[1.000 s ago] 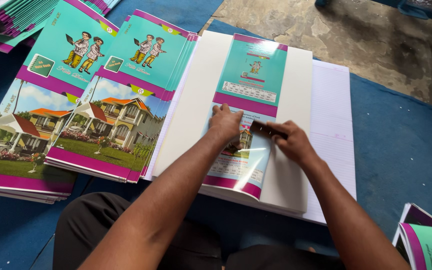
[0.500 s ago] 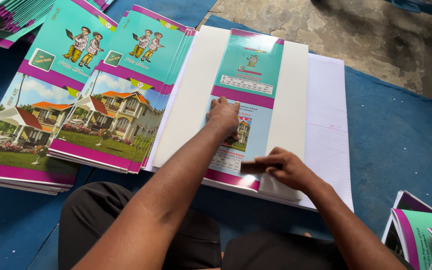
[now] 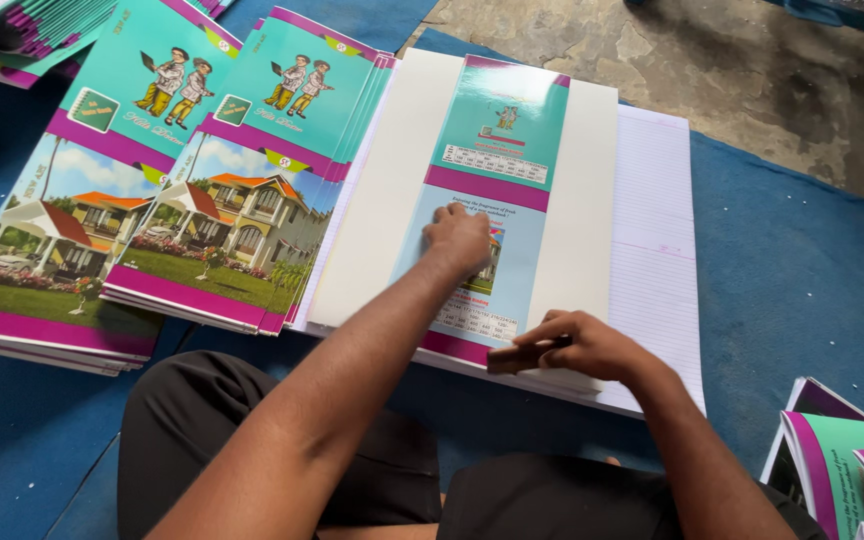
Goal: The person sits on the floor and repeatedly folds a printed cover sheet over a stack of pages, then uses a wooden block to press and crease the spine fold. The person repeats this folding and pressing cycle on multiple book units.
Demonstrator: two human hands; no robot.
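Note:
A glossy teal and purple cover strip point(image 3: 500, 150) lies along the middle of a white sheet point(image 3: 387, 190) on a stack of ruled paper point(image 3: 664, 230). My left hand point(image 3: 459, 238) presses down on the strip's middle, fingers curled. Near the strip's near end, my right hand point(image 3: 577, 347) grips a small dark flat tool point(image 3: 514, 358) against the sheet's front edge.
Two stacks of printed covers with house pictures point(image 3: 62, 250) point(image 3: 242, 220) lie to the left on a blue mat point(image 3: 802, 290). More covers point(image 3: 842, 450) sit at the lower right. Bare concrete floor point(image 3: 732, 60) lies beyond the mat. My dark-clothed legs point(image 3: 252, 440) are below.
My right hand has slid the tool down the strip from its middle to the near edge. My left hand has stayed pressed on the strip.

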